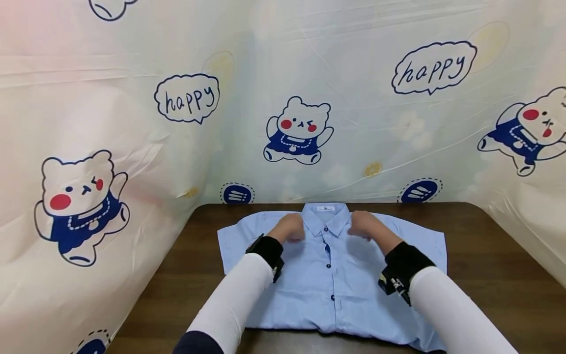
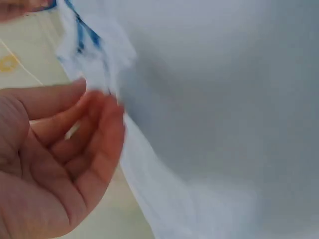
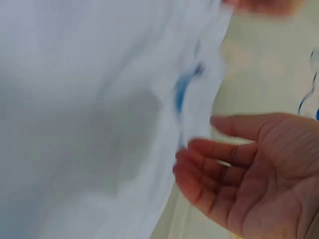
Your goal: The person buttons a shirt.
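A light blue short-sleeved shirt lies front up on the table, its collar at the far edge and dark buttons down the middle. Left of the collar is my left hand; my right hand is on the other side of it. In the left wrist view the fingers bend loosely toward the thumb, with no cloth visible between them. The right wrist view has the thumb apart from the loosely bent fingers. Both hands cast shadows on the shirt; whether fingertips touch it cannot be told.
The dark brown wooden table extends to both sides of the shirt. A pale printed curtain with cartoon bears hangs behind the table and along its sides.
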The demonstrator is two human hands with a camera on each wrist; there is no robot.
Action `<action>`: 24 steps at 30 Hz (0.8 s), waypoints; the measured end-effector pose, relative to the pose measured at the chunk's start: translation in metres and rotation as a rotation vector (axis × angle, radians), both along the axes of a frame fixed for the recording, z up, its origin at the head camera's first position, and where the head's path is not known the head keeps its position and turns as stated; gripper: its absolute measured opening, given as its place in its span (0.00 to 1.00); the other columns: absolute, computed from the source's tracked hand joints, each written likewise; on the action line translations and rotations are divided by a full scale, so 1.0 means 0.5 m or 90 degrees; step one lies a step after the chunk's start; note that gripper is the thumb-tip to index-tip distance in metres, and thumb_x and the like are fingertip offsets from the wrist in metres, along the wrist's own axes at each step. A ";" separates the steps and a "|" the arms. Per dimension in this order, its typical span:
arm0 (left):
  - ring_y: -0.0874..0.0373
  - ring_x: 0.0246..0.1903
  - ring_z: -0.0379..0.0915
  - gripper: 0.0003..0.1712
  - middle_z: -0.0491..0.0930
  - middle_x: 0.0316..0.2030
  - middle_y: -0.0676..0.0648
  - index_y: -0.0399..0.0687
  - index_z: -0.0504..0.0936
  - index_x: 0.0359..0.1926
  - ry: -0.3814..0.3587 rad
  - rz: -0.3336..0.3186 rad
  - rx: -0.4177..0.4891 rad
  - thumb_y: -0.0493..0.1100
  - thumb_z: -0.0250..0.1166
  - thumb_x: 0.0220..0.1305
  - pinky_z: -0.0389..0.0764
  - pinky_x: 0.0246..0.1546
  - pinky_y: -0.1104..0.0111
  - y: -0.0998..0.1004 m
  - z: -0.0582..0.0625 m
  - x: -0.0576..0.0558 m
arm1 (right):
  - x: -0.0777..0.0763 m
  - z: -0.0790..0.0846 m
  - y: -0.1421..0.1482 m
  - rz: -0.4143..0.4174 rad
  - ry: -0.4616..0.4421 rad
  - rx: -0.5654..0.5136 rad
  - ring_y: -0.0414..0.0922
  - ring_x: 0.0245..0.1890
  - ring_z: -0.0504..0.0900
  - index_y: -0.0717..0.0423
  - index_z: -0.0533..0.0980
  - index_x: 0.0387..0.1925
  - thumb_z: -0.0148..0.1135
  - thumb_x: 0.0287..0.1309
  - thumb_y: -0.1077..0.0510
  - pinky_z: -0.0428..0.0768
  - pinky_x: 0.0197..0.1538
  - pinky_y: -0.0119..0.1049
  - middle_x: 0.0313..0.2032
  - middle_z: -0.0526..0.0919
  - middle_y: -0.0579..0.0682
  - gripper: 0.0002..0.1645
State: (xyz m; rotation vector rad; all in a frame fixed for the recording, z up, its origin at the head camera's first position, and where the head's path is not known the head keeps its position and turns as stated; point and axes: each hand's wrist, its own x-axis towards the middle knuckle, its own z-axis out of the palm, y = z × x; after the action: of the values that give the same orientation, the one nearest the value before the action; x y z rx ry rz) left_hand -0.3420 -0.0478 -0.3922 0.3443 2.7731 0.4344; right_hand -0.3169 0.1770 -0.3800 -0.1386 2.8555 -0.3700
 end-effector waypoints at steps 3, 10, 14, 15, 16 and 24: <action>0.58 0.16 0.73 0.10 0.77 0.19 0.46 0.38 0.80 0.22 -0.092 0.016 0.106 0.33 0.65 0.60 0.78 0.20 0.69 0.042 -0.003 0.006 | 0.004 -0.007 -0.059 0.007 -0.044 -0.031 0.46 0.19 0.76 0.59 0.73 0.23 0.67 0.58 0.52 0.78 0.23 0.35 0.21 0.76 0.51 0.18; 0.57 0.16 0.71 0.07 0.75 0.21 0.45 0.36 0.79 0.22 -0.128 0.077 0.194 0.29 0.64 0.56 0.75 0.17 0.70 0.094 -0.025 0.016 | 0.014 -0.035 -0.113 0.003 -0.012 -0.018 0.48 0.24 0.77 0.60 0.75 0.34 0.70 0.54 0.54 0.78 0.24 0.39 0.27 0.76 0.52 0.14; 0.58 0.14 0.70 0.12 0.75 0.17 0.46 0.39 0.77 0.17 -0.094 0.093 0.176 0.31 0.67 0.54 0.72 0.14 0.71 0.101 -0.035 0.021 | 0.017 -0.035 -0.112 -0.002 0.012 -0.034 0.47 0.20 0.78 0.60 0.74 0.28 0.67 0.54 0.60 0.76 0.21 0.36 0.24 0.77 0.52 0.09; 0.58 0.13 0.69 0.13 0.75 0.16 0.46 0.40 0.77 0.16 -0.085 0.094 0.172 0.31 0.67 0.54 0.71 0.13 0.71 0.101 -0.036 0.022 | 0.016 -0.034 -0.110 -0.008 0.010 -0.041 0.47 0.19 0.78 0.60 0.74 0.27 0.66 0.54 0.61 0.75 0.21 0.35 0.23 0.77 0.52 0.09; 0.58 0.13 0.69 0.14 0.74 0.16 0.46 0.40 0.76 0.15 -0.076 0.096 0.165 0.31 0.68 0.54 0.71 0.13 0.71 0.102 -0.037 0.023 | 0.016 -0.034 -0.107 -0.013 0.007 -0.048 0.46 0.18 0.78 0.60 0.74 0.26 0.66 0.55 0.61 0.75 0.21 0.34 0.22 0.77 0.52 0.09; 0.59 0.09 0.67 0.17 0.72 0.11 0.49 0.41 0.75 0.12 -0.010 0.069 0.113 0.32 0.71 0.51 0.68 0.10 0.73 0.104 -0.046 0.039 | 0.019 -0.039 -0.091 -0.060 -0.046 -0.178 0.43 0.18 0.76 0.63 0.78 0.25 0.61 0.57 0.67 0.77 0.24 0.31 0.19 0.77 0.52 0.06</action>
State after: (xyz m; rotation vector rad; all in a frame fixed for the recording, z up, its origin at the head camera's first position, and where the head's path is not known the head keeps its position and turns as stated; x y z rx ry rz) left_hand -0.3226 0.0041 -0.4152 0.2297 2.7533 0.7089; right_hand -0.3072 0.1317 -0.3998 -0.0410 2.7318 -0.7778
